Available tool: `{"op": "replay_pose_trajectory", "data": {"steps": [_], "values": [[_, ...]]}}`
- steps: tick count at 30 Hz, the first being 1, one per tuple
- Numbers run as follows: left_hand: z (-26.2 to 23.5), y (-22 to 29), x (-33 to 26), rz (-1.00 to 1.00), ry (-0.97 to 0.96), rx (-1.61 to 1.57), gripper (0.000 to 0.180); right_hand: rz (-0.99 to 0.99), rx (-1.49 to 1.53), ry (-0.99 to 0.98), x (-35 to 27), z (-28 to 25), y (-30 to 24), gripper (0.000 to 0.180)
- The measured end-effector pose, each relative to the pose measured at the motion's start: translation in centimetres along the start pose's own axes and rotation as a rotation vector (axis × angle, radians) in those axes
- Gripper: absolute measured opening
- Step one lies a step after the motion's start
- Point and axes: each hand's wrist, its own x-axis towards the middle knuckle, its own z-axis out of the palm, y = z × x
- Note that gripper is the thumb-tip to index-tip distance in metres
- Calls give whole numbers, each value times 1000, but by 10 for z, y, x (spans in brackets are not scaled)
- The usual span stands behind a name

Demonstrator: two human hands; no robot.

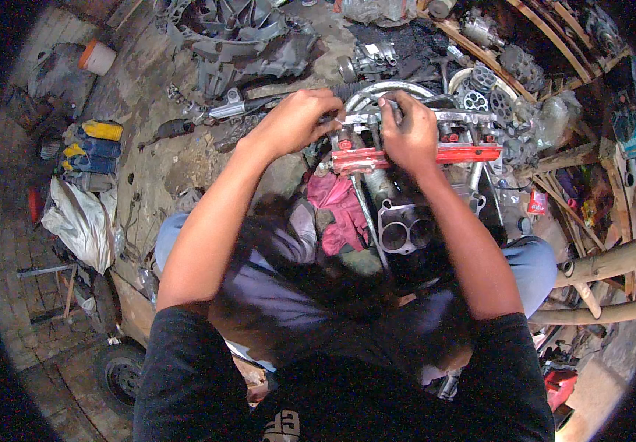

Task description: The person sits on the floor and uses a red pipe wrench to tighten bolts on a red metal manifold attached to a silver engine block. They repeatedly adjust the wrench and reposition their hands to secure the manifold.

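Observation:
In front of me sits a long engine part with a silver metal top (465, 116) and a red bar (469, 152) along its near side. My left hand (299, 124) is at its left end, fingers curled in against the metal; their tips are partly hidden. Wrapped over the part left of its middle, my right hand (411, 134) has its thumb and fingers closed on the silver top. Below it is a flat metal gasket-like plate (402, 233) with large round holes. A pink cloth (340, 210) lies to its left, near my legs.
A large grey metal housing (252, 55) stands at the far left of centre. Several gears and round metal parts (480, 92) crowd the far right. Bamboo poles (605, 261) border the right. Plastic bottles (96, 151) and a white sack (82, 225) are at left.

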Motion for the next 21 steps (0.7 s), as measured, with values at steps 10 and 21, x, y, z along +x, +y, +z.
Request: {"op": "replay_pose_trajectory", "data": {"steps": [10, 21], "values": [[4, 5, -5, -36, 39, -15, 18, 44, -20, -50, 1, -3, -5, 20], [7, 17, -5, -84, -31, 139, 30, 31, -11, -32, -2, -1, -4, 20]]}}
